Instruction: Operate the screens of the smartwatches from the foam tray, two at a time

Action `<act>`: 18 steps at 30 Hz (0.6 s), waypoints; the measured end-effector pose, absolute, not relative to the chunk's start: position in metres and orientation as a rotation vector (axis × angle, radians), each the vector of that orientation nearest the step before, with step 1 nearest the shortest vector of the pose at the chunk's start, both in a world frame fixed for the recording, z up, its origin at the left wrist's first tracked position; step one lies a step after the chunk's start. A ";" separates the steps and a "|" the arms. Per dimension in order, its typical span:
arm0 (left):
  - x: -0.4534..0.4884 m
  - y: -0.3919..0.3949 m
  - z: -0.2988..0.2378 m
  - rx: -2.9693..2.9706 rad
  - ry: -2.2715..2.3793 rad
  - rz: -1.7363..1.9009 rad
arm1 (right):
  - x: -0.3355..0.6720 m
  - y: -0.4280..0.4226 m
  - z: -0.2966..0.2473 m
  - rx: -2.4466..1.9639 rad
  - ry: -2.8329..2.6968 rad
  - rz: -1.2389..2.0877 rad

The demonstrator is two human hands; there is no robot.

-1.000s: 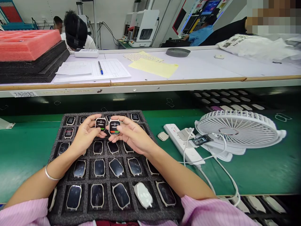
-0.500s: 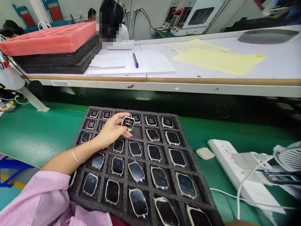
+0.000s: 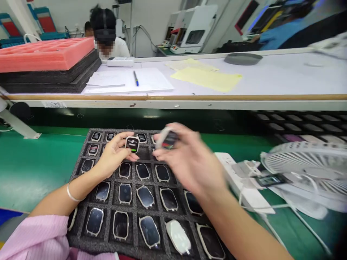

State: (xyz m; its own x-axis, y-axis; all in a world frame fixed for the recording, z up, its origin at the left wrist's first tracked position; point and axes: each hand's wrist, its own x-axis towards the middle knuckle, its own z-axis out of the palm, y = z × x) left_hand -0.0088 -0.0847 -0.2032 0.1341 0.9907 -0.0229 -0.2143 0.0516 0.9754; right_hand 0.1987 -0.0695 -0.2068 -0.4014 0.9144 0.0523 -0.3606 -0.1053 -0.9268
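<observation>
— Holding two watch bodies rn, aren't you? Where's each?
— Yep. Your left hand (image 3: 114, 157) pinches a lit watch (image 3: 132, 144) by its edges, thumb + fingertips closed on it, just above the far rows of the foam tray (image 3: 107, 220). Your right hand (image 3: 195, 162) is motion-blurred. Its fingers look curled round a second watch (image 3: 168, 139), screen also lit, but exact grip: can't tell.
— How do they handle?
— Small, light, rigid, I'd judge. The glass face looks slick & scratch-prone, so take the pale frame sides, not the screen. No strap, so there's little to catch hold of; a loose pinch could drop it.
— Rest of the bench?
— Other cells hold dark-screened watches, plus a face-down watch (image 3: 177, 236) in the near row. A power strip (image 3: 244, 191) w/ cables and a white fan (image 3: 306, 162) sit to your right on the green mat (image 3: 32, 162).
</observation>
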 end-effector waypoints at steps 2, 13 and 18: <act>-0.010 -0.088 -0.199 1.120 0.951 1.188 | 0.185 -0.068 -0.216 -0.747 -0.976 1.822; -0.013 -0.073 -0.212 1.206 1.081 1.172 | 0.173 -0.061 -0.234 -0.763 -0.977 1.868; -0.012 -0.074 -0.213 1.207 1.074 1.148 | 0.172 -0.061 -0.235 -0.739 -1.014 1.825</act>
State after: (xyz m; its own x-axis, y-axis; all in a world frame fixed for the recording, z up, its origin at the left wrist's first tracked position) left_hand -0.0122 -0.0739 -0.2131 0.1197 0.9928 -0.0033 -0.0692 0.0117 0.9975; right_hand 0.1724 -0.0606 -0.2352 -0.4223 0.9034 -0.0742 -0.4144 -0.2652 -0.8706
